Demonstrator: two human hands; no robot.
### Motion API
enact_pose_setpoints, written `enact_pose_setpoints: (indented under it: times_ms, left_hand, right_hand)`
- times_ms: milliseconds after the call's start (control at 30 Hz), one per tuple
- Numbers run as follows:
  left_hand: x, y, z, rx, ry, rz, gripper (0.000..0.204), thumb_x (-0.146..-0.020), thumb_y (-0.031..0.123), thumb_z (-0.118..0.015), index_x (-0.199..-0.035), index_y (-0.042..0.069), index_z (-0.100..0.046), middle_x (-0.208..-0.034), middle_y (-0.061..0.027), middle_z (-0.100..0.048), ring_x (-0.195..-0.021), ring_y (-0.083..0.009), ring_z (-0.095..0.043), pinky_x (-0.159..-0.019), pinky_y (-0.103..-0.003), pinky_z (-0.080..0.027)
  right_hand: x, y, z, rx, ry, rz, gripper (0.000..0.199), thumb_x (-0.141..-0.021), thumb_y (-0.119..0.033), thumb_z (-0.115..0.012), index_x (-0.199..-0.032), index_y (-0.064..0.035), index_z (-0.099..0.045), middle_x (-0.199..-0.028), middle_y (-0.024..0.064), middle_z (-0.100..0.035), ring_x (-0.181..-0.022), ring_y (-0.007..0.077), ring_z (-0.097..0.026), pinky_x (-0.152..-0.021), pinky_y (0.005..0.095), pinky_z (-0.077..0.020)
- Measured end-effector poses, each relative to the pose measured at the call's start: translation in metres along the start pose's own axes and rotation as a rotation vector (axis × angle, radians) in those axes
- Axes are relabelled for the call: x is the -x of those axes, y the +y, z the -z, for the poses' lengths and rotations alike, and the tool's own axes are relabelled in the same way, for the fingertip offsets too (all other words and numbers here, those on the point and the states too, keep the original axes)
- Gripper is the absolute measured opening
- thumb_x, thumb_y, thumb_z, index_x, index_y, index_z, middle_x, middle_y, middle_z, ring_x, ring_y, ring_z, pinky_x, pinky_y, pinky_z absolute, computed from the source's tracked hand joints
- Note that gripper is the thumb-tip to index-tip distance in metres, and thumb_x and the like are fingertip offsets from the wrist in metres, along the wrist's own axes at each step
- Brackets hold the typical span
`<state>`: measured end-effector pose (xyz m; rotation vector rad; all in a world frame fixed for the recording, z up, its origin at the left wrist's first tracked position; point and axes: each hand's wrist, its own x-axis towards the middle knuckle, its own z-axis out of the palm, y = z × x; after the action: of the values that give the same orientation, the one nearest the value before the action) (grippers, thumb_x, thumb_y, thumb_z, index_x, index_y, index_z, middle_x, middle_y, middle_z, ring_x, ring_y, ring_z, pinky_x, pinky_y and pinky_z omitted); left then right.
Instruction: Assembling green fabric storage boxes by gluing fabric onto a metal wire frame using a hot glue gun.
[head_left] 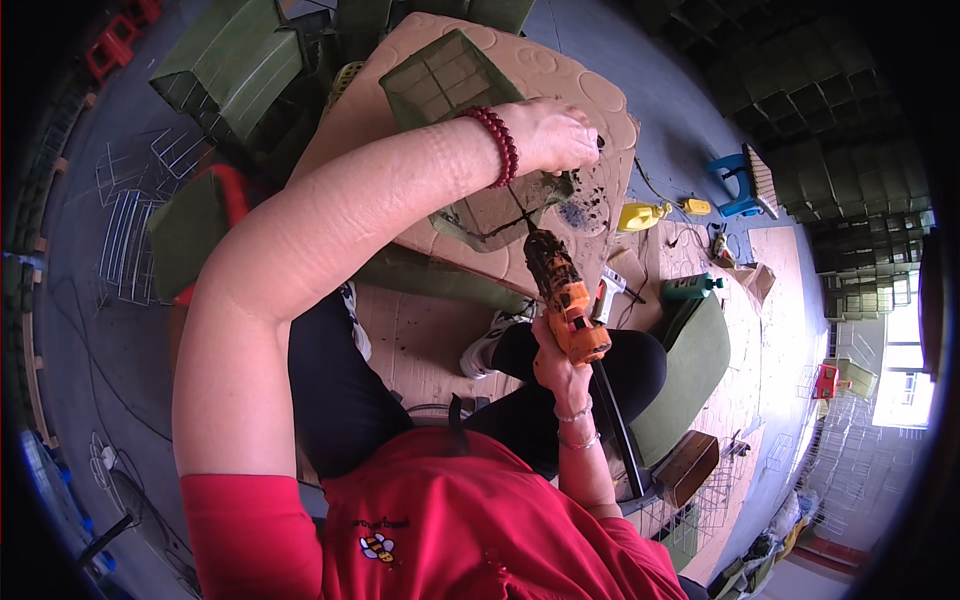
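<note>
My right hand (562, 365) grips an orange hot glue gun (570, 302) caked with dark grime, its nose pointing away from me. A long black glue stick (622, 440) runs out of its back. My left hand (548, 138), with a red bead bracelet at the wrist, reaches across the table (600, 95). Its fingers curl down beside a green mesh piece (470, 228) with a wire frame, and what they pinch is hidden. The gun's tip is near this piece. Farther off on the tabletop lies a green mesh box (452, 82). Black crumbs (580, 212) are scattered by my left hand.
A yellow bottle (642, 215), a grey glue gun (606, 296) and a green bottle (692, 287) lie right of the table. Beyond are a blue stool (738, 185) and stacked green mesh boxes (840, 180). More green boxes (235, 65) and wire frames (130, 235) stand left.
</note>
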<state>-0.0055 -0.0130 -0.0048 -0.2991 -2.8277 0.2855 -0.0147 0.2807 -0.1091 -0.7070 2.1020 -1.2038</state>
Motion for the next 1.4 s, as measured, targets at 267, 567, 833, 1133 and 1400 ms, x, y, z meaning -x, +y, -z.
enact_pose_setpoints:
  times_ms: [267,567,833,1133,1400]
  left_hand:
    - [0.003,0.0,-0.003,0.015,0.035,0.017,0.021,-0.073,0.019,-0.07,-0.089,0.009,-0.061,-0.092,-0.005,-0.062,-0.092,-0.0239,-0.06,-0.085,-0.034,-0.05]
    - [0.005,-0.001,-0.001,0.06,0.046,0.006,0.023,-0.072,0.02,-0.071,-0.09,0.009,-0.061,-0.092,-0.0055,-0.062,-0.094,-0.0248,-0.06,-0.086,-0.035,-0.05]
    - [0.005,-0.007,0.01,0.067,-0.031,0.023,0.025,-0.072,0.021,-0.072,-0.09,0.007,-0.061,-0.095,-0.0066,-0.063,-0.099,-0.0261,-0.061,-0.087,-0.037,-0.05]
    - [0.011,-0.008,0.008,0.042,0.0,0.012,0.026,-0.072,0.021,-0.072,-0.09,0.007,-0.06,-0.095,-0.0068,-0.062,-0.1,-0.0256,-0.06,-0.088,-0.037,-0.05]
    - [0.011,-0.005,0.01,0.045,0.028,0.016,0.021,-0.075,0.021,-0.07,-0.088,0.007,-0.062,-0.094,-0.0066,-0.063,-0.099,-0.0256,-0.061,-0.087,-0.037,-0.05]
  right_hand:
    - [-0.008,0.004,0.002,-0.075,0.056,0.173,0.023,-0.084,-0.014,-0.072,-0.105,-0.0059,-0.064,-0.096,0.0008,-0.067,-0.091,0.0122,-0.064,-0.08,0.0271,-0.0494]
    - [0.0,-0.004,-0.002,-0.001,0.047,-0.023,0.02,-0.085,-0.016,-0.072,-0.1,-0.0057,-0.066,-0.091,0.0008,-0.067,-0.084,0.0114,-0.064,-0.075,0.0276,-0.05]
    - [-0.002,0.005,-0.007,0.007,-0.015,0.072,0.021,-0.086,-0.016,-0.07,-0.103,-0.0045,-0.065,-0.092,0.0016,-0.067,-0.085,0.0115,-0.063,-0.076,0.028,-0.0496]
    - [-0.001,-0.002,-0.006,-0.002,-0.041,0.087,0.02,-0.087,-0.016,-0.07,-0.104,-0.0057,-0.064,-0.093,0.0015,-0.066,-0.087,0.0117,-0.063,-0.077,0.0277,-0.0486]
    - [-0.002,0.007,-0.01,0.01,-0.001,0.119,0.023,-0.083,-0.02,-0.074,-0.097,-0.0037,-0.065,-0.084,0.0011,-0.066,-0.076,0.0111,-0.062,-0.068,0.028,-0.0484]
